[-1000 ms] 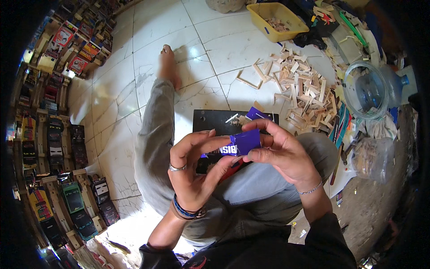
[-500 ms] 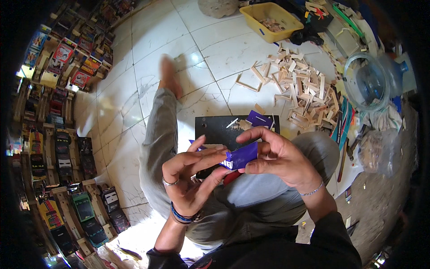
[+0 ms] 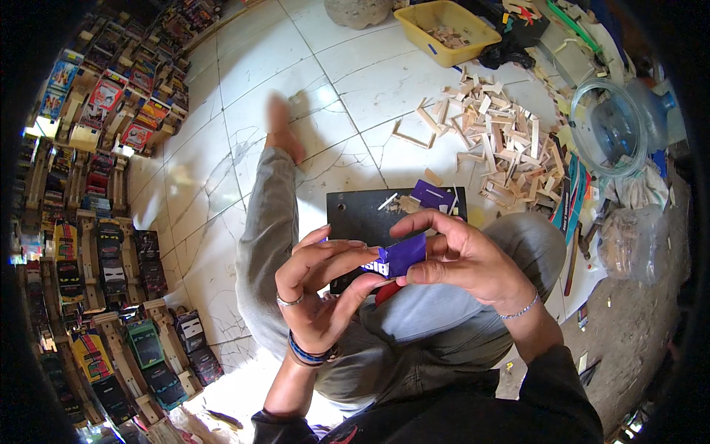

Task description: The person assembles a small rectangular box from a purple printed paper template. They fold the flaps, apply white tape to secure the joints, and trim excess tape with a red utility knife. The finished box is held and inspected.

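A small folded purple piece with white lettering (image 3: 406, 256) is pinched between my two hands above my lap; I cannot tell if it is card or plastic. The fingers and thumb of my left hand (image 3: 323, 279) grip its left end. At its right end, my right hand (image 3: 466, 263) presses it between thumb and curled fingers. Below and beyond the hands lies a black board (image 3: 355, 209), partly hidden by them. On that board rest another purple piece (image 3: 431, 195), thin white strips and brown crumbs. Something red (image 3: 385, 294) shows just under the held piece.
Wooden strips (image 3: 510, 140) lie heaped on the tiled floor at the right. Beyond them stands a yellow basin (image 3: 447, 33) with wood bits inside. A clear plastic bottle (image 3: 612, 129) and a hammer (image 3: 589, 231) are at far right. Racks of painted toy trucks (image 3: 111, 255) line the left.
The purple piece has turned slightly, and more of its white lettering shows. Both hands keep their grip on it. The whole view has shifted a little.
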{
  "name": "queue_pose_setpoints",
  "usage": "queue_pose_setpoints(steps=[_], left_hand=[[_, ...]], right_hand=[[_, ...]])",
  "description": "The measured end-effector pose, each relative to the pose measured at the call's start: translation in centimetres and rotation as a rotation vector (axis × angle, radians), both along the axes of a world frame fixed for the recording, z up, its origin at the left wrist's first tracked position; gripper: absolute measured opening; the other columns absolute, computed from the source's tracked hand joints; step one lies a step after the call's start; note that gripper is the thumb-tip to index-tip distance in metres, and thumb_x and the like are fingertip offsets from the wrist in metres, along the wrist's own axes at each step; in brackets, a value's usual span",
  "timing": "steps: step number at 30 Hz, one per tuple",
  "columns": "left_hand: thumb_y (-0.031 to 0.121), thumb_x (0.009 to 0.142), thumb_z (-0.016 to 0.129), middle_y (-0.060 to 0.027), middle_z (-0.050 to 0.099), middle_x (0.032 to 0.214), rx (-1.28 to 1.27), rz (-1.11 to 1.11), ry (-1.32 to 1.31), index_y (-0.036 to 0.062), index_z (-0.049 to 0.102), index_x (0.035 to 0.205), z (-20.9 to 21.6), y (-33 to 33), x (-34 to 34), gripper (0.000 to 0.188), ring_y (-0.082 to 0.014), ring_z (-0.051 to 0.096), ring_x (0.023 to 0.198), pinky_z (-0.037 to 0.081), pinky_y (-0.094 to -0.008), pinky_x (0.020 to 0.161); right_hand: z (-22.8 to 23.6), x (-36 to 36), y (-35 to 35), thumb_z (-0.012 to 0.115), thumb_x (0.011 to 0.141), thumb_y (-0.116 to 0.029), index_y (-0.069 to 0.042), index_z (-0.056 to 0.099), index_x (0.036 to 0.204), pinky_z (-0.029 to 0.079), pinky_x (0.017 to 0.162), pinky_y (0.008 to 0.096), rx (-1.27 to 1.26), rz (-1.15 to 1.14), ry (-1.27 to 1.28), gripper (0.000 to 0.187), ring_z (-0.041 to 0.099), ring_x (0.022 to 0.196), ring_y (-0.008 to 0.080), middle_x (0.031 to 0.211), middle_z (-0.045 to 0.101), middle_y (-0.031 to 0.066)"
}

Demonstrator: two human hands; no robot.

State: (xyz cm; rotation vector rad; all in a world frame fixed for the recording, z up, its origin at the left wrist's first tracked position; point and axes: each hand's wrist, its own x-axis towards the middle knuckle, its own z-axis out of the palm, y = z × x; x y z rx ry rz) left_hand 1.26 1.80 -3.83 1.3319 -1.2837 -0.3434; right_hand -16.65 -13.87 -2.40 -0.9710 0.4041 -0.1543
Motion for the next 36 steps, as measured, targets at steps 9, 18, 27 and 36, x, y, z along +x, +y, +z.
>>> queue_pose_setpoints(steps=[9, 18, 27, 36], left_hand=[[0.002, 0.093, 0.076, -0.0151, 0.061, 0.119, -0.002, 0.18, 0.377, 0.0008, 0.053, 0.124, 0.1, 0.2, -1.7, 0.038, -0.0193, 0.066, 0.1, 0.054, -0.0324, 0.092], [0.033, 0.105, 0.062, -0.0048, 0.067, 0.121, 0.288, -0.213, 1.405, 0.0055, 0.055, 0.138, -1.0, 0.2, -2.0, 0.044, -0.0192, 0.063, 0.113, 0.054, -0.0391, 0.092], [0.018, 0.103, 0.068, -0.0043, 0.065, 0.117, 0.153, -0.287, 1.401, 0.0066, 0.065, 0.125, -2.5, 0.5, -2.7, 0.025, -0.0155, 0.062, 0.109, 0.051, -0.0358, 0.098], [0.025, 0.104, 0.065, -0.0057, 0.066, 0.109, 0.085, -0.296, 1.44, 0.0064, 0.066, 0.118, -2.2, 0.4, -2.8, 0.023, -0.0165, 0.062, 0.103, 0.052, -0.036, 0.093]], right_hand=[[0.2, -0.1, 0.6, 0.072, 0.096, 0.0, -0.001, 0.051, 0.131, 0.054, 0.092, 0.0266, -0.401, -0.154, 0.051, 0.041, 0.069, 0.105, 0.0125, 0.112, 0.071, 0.0083], [0.2, 0.0, 0.9, 0.075, 0.093, 0.0, 0.0, 0.058, 0.118, 0.052, 0.09, 0.0262, -0.59, -0.084, 0.002, 0.03, 0.067, 0.102, 0.0111, 0.114, 0.066, 0.005], [0.6, 0.4, 1.2, 0.084, 0.084, -0.003, -0.004, 0.069, 0.101, 0.055, 0.084, 0.0287, -0.646, -0.045, 0.012, 0.022, 0.071, 0.094, 0.0129, 0.095, 0.073, 0.0037], [0.3, 0.5, 1.9, 0.085, 0.084, -0.007, -0.001, 0.062, 0.12, 0.054, 0.092, 0.0356, -0.533, -0.203, -0.02, 0.043, 0.07, 0.102, 0.0202, 0.113, 0.07, 0.0121]])
